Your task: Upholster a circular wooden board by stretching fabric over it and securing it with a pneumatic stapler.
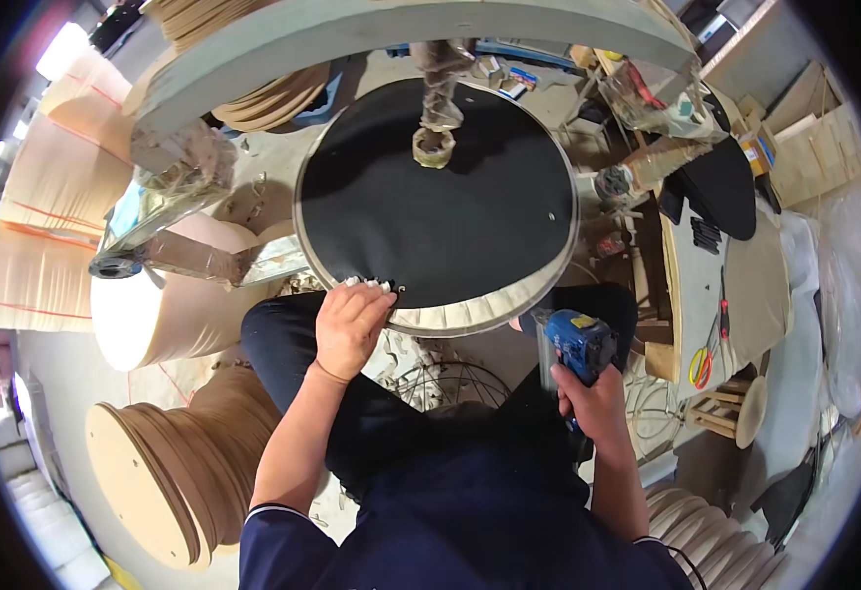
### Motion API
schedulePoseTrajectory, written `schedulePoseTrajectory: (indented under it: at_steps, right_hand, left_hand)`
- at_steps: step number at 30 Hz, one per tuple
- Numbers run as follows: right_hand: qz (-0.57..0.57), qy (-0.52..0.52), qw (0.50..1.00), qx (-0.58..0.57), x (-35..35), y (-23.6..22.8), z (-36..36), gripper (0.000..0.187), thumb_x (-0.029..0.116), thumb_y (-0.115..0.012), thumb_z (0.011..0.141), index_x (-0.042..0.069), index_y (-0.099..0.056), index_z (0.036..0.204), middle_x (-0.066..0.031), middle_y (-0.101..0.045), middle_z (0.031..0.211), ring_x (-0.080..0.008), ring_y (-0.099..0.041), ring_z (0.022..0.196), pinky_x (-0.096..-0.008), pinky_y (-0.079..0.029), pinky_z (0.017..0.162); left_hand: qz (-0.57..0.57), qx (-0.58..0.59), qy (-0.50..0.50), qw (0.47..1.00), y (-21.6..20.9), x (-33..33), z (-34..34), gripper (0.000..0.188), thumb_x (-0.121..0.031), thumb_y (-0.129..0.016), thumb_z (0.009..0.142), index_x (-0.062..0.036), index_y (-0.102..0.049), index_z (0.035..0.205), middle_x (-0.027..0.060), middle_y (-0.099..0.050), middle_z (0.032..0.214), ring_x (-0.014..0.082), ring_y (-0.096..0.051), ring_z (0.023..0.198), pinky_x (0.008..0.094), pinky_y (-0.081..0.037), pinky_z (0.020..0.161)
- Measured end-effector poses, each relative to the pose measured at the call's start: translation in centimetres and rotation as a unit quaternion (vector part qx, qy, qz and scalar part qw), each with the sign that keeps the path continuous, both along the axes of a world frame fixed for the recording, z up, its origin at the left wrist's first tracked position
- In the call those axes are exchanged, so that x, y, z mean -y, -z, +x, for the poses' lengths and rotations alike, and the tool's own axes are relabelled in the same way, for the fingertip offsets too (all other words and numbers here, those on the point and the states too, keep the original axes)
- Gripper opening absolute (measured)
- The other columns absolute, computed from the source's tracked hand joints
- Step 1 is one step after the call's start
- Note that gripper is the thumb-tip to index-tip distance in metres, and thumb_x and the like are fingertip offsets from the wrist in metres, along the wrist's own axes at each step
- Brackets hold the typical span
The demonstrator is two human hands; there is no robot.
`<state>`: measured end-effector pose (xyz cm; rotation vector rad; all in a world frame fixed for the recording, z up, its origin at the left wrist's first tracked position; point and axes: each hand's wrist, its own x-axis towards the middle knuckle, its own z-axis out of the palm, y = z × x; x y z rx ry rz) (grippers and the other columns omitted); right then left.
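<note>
A round padded piece (524, 295), which looks like a seat, lies level in front of me, its pale pleated edge showing at the near side. Black fabric (430, 216) covers most of its upper face. My left hand (354, 329) grips the fabric's near-left edge, fingers bent together with white coverings on the tips. A dark bit of cloth sticks out by the index finger. In my right hand (593, 398) is a blue staple gun (583, 344), held over my right thigh, apart from the round piece.
A wrapped post (440, 98) hangs over the round piece from a curved grey beam (401, 29). Wrapped arms flank it. On the right-hand bench lie scissors (703, 366) and a screwdriver (724, 313). Stacked wooden discs (145, 482) stand left; a small stool (748, 413) is right.
</note>
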<state>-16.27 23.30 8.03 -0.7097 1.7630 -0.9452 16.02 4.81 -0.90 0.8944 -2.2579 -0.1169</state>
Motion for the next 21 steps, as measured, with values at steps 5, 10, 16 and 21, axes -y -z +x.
schedulePoseTrajectory:
  at_steps: [5, 10, 16, 21]
  right_hand:
    - [-0.018, 0.001, 1.000, 0.024, 0.2, -0.3, -0.2, 0.022, 0.017, -0.077, 0.098, 0.002, -0.069, 0.112, -0.0003, -0.063, 0.072, -0.0078, -0.058, 0.054, -0.0250, -0.047, 0.052]
    - [-0.015, -0.001, 1.000, 0.025, -0.2, -0.4, -0.7, 0.021, 0.016, -0.077, 0.098, 0.002, -0.069, 0.110, -0.0002, -0.064, 0.072, -0.0076, -0.058, 0.055, -0.0254, -0.047, 0.053]
    - [0.004, -0.011, 1.000, 0.016, -0.4, -0.3, -1.2, 0.015, 0.016, -0.075, 0.097, 0.003, -0.070, 0.100, 0.0006, -0.062, 0.068, -0.0078, -0.058, 0.055, -0.0264, -0.047, 0.054]
    - [0.022, -0.040, 0.999, -0.007, -0.3, -0.6, -0.6, 0.026, 0.027, -0.079, 0.096, 0.004, -0.069, 0.087, 0.0016, -0.064, 0.068, -0.0080, -0.059, 0.056, -0.0296, -0.046, 0.053]
  left_hand:
    - [-0.029, -0.022, 0.003, 0.999, 0.5, -2.0, -3.8, 0.031, -0.010, -0.088, 0.075, -0.0144, -0.080, 0.105, -0.0002, -0.071, 0.103, 0.0224, -0.068, 0.097, 0.0412, -0.051, 0.087]
    - [-0.026, -0.030, -0.017, 0.999, 0.6, -3.4, -6.9, 0.031, -0.012, -0.089, 0.076, -0.0159, -0.081, 0.105, -0.0013, -0.070, 0.105, 0.0215, -0.067, 0.096, 0.0414, -0.049, 0.088]
    - [-0.025, -0.024, -0.004, 0.999, 0.7, -3.8, -8.0, 0.029, -0.012, -0.086, 0.075, -0.0168, -0.082, 0.103, -0.0027, -0.070, 0.103, 0.0193, -0.066, 0.095, 0.0394, -0.048, 0.087]
    - [-0.014, -0.028, 0.041, 0.999, 0.8, -3.5, -8.1, 0.032, -0.008, -0.083, 0.075, -0.0127, -0.081, 0.106, -0.0011, -0.070, 0.103, 0.0210, -0.066, 0.094, 0.0390, -0.050, 0.087]
